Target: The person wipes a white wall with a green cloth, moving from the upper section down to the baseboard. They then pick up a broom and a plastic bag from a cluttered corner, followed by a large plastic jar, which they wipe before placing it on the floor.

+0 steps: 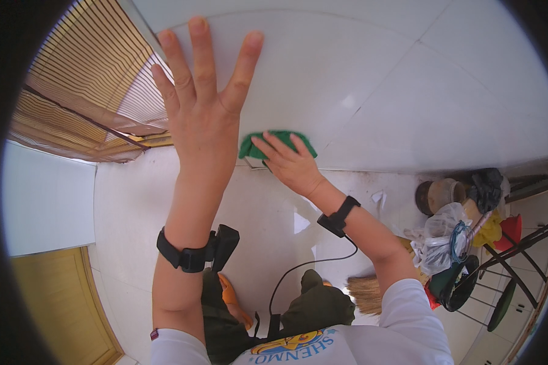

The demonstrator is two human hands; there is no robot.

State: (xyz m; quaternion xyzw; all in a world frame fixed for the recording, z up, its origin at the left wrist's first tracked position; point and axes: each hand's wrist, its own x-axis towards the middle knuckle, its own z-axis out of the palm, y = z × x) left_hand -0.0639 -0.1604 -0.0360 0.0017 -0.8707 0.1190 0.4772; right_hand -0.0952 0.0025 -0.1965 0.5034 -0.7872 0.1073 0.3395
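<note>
A green cloth (278, 137) lies against the white tiled wall (329, 77), near the wall's lower edge. My right hand (292, 164) presses on it with the fingers spread over its front. To the left and higher up, my left hand (205, 100) is spread wide with its palm towards the wall and nothing in it. Whether its palm touches the tiles I cannot tell. Black straps with small devices circle both forearms, and a thin black cable (310, 261) runs from the right one down to my waist.
A striped curtain (96, 82) hangs at the left, above a yellow wooden door (59, 301). On the floor (251, 214) at the right are a jar (445, 195), plastic bags (438, 242), a straw broom (364, 294), a lined bin (461, 283) and dark metal legs (511, 269).
</note>
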